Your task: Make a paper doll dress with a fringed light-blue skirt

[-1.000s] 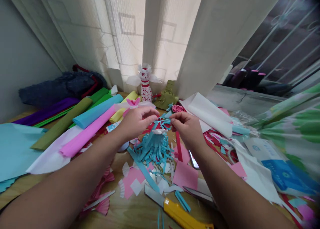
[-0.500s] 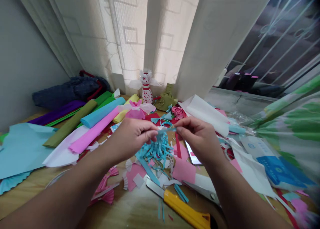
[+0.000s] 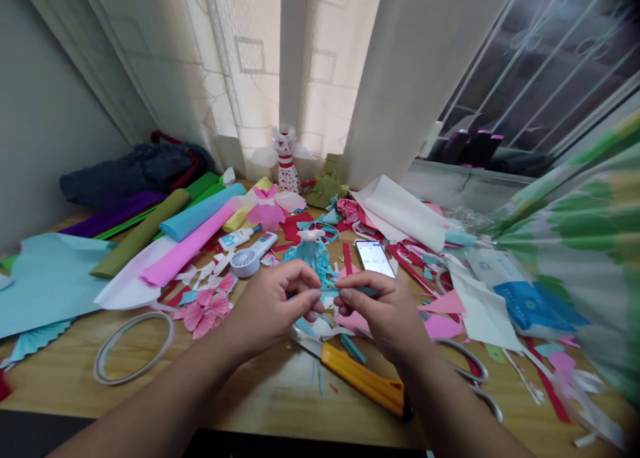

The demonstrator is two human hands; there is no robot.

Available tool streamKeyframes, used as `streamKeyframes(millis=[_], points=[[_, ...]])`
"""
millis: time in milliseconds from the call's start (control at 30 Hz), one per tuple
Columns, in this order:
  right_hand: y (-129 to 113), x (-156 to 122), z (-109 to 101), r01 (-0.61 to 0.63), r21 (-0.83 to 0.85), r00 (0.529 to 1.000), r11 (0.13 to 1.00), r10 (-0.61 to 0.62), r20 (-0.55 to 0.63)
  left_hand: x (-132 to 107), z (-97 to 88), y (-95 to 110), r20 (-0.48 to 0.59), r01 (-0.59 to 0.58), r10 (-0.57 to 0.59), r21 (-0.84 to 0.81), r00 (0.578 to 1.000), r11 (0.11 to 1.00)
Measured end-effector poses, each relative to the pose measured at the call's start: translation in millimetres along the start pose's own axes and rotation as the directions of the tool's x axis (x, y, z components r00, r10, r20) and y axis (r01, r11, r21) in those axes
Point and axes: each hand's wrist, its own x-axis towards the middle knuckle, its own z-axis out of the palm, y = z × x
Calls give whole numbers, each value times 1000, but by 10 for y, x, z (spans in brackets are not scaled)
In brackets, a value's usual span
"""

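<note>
A narrow strip of blue crepe paper (image 3: 329,292) is stretched between my two hands, low over the table. My left hand (image 3: 280,298) pinches one end between thumb and fingers. The other side is pinched by my right hand (image 3: 377,308), and a bit of the strip shows past its fingers. Just beyond my hands stands a fringed blue paper piece (image 3: 309,253) with a white top. Below my hands lies a yellow utility knife (image 3: 363,378), its blade partly under paper scraps.
A roll of tape (image 3: 100,361) lies at left, near pink pleated paper pieces (image 3: 205,308). Scissors (image 3: 480,368) are beside my right forearm. A phone (image 3: 375,258), glue bottle (image 3: 235,239) and small fan (image 3: 245,263) lie farther back, with crepe paper rolls (image 3: 193,235) at left.
Both hands have come down and closer to me, away from the fringed piece, with the blue strip between them. The view has shifted, and the tape roll and scissors handles show more fully.
</note>
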Motion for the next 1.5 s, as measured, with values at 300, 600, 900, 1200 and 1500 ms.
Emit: streamKeyframes(millis=[300, 600, 900, 1200, 1500], points=[[23, -101, -43, -92, 259, 995, 962, 96, -4, -128, -5, -143, 2, -59, 59, -42, 998, 997], [90, -114, -133, 96, 95, 993, 991, -101, 54, -147, -290, -237, 84, -14, 4, 116, 996, 993], [74, -159, 7, 443, -430, 895, 787, -357, 268, -121, -113, -129, 259, -143, 36, 407, 965, 902], [172, -208, -41, 304, -360, 948, 882, -244, 204, -64, 28, -234, 267, -27, -80, 376, 960, 926], [200, -160, -223, 83, -203, 995, 976, -69, 73, -20, -89, -258, 234, 6, -122, 441, 965, 897]])
